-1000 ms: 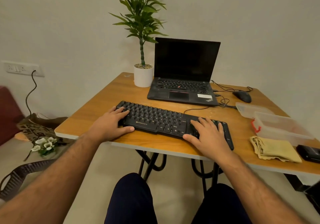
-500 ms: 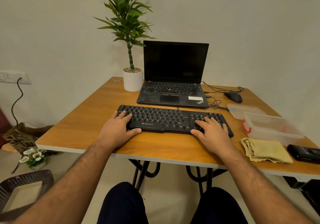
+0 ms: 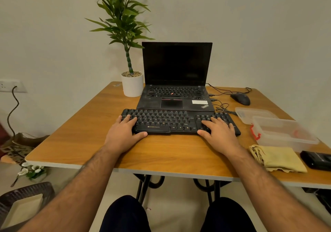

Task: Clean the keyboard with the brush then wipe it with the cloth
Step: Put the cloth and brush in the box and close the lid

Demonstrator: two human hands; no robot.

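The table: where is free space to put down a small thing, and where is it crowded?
The table is bare left of the keyboard, from the plant pot to the front edge, and in front between left hand and right hand. The right side is crowded: mouse, cables, plastic box, cloth.

1. Keyboard (image 3: 172,121) under my hands: black, pale key legends, gold brand lettering.
2. Cloth (image 3: 279,158), near right: mustard yellow, plain.
3. Table (image 3: 86,129): orange-brown wood grain, white edge.
4. Laptop (image 3: 176,81), far: black, red pointing nub.
5. Plant pot (image 3: 132,86): white; leaves green.
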